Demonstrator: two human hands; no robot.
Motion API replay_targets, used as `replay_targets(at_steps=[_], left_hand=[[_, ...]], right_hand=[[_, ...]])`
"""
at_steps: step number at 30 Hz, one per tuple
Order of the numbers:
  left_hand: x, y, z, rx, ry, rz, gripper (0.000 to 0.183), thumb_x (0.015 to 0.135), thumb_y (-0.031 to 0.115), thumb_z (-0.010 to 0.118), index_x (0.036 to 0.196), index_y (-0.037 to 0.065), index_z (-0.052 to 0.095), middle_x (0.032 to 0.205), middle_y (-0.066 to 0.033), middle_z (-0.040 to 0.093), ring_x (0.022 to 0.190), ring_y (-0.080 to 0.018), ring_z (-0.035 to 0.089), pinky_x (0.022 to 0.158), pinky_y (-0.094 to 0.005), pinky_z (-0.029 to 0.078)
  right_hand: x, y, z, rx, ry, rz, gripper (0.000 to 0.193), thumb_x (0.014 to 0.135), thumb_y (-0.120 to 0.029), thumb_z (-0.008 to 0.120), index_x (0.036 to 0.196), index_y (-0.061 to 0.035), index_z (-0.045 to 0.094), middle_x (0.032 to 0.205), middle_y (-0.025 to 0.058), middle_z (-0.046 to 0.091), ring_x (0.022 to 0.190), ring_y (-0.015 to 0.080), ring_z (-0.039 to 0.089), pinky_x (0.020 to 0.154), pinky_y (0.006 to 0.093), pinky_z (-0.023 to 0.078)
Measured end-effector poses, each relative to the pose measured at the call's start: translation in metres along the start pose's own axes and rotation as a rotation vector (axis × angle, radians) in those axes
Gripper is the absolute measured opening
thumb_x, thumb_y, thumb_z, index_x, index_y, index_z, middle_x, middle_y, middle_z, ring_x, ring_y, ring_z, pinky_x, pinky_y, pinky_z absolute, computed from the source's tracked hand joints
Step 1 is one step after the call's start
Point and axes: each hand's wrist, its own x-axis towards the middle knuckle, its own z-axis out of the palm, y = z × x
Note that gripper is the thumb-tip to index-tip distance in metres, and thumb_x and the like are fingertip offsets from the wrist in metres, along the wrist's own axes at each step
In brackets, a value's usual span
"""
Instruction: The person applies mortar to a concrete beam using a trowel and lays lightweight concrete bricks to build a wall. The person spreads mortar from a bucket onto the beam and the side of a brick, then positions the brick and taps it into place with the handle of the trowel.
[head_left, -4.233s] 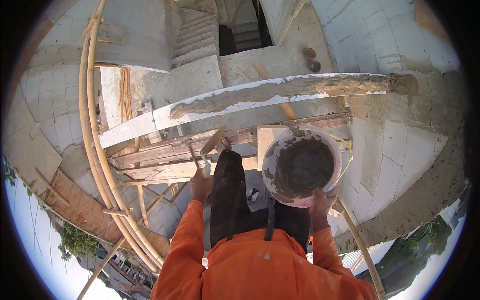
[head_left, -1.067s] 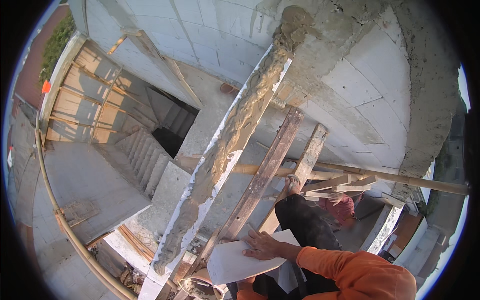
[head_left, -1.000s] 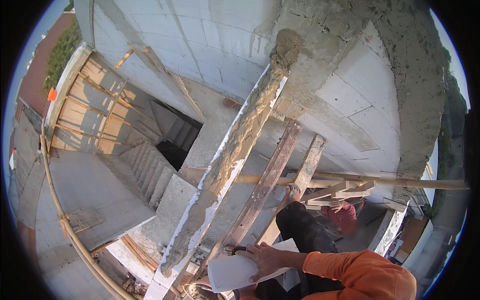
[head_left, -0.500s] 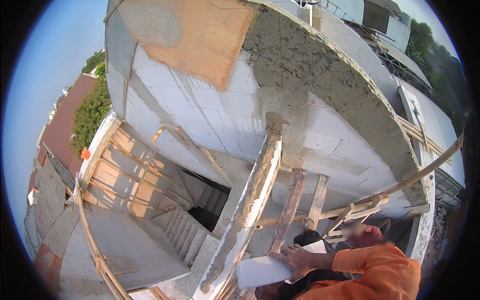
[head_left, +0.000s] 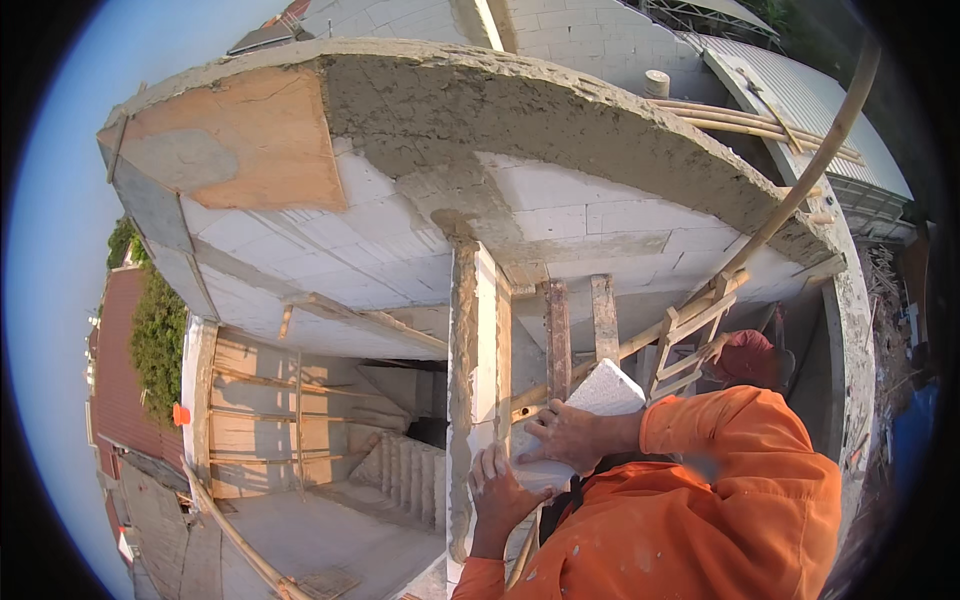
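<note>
Clamping white block (head_left: 608, 389) in right hand's grip (head_left: 577, 437); left hand (head_left: 503, 497), mostly hidden before, now at mortared wall (head_left: 463, 345), grip unclear.

1. Head view: the left of two fisheye cameras, worn on the head of the person (head_left: 640, 540) before me.
2. Direction: downward and ahead, past the orange sleeve (head_left: 735, 435), along the narrow wall (head_left: 464, 340) toward the block wall (head_left: 640, 216).
3. Range: left hand (head_left: 503, 495) and right hand (head_left: 570, 437) near, below the lens; the red roof (head_left: 122, 350) far off.
4. Distortion: straight edges bow toward the rim.
</note>
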Motion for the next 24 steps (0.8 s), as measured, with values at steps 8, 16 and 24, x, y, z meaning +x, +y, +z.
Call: replay_targets(at_steps=[8,16,24], left_hand=[[-0.013,0.015,0.022,0.013,-0.271,0.013,0.126,0.055,0.063,0.081,0.143,-0.005,0.022,0.141,-0.0268,0.034,0.132,-0.0407,0.034,0.106,-0.0576,0.027],[-0.043,-0.017,0.041,0.019,-0.307,0.055,0.129,0.058,0.058,0.081,0.144,-0.007,0.011,0.14,-0.0317,0.033,0.128,-0.048,0.036,0.105,-0.0554,0.032],[-0.029,-0.016,0.02,0.151,-0.124,0.252,0.123,0.056,0.062,0.08,0.144,-0.001,0.021,0.125,-0.0265,0.046,0.107,-0.045,0.052,0.087,-0.0588,0.043]], right_hand=[[-0.02,-0.012,0.029,0.115,0.125,-0.049,0.063,0.058,-0.034,0.079,0.117,-0.0288,0.059,0.118,0.0117,0.05,0.108,0.0306,0.054,0.087,0.0444,0.039],[-0.005,-0.028,0.054,0.19,0.126,-0.098,0.056,0.059,-0.034,0.079,0.113,-0.0282,0.062,0.121,0.0121,0.05,0.112,0.0302,0.051,0.091,0.044,0.037],[-0.008,-0.008,0.05,0.322,0.22,-0.063,0.069,0.06,-0.039,0.079,0.125,-0.0305,0.056,0.126,0.012,0.048,0.119,0.0319,0.046,0.1,0.0458,0.034]])
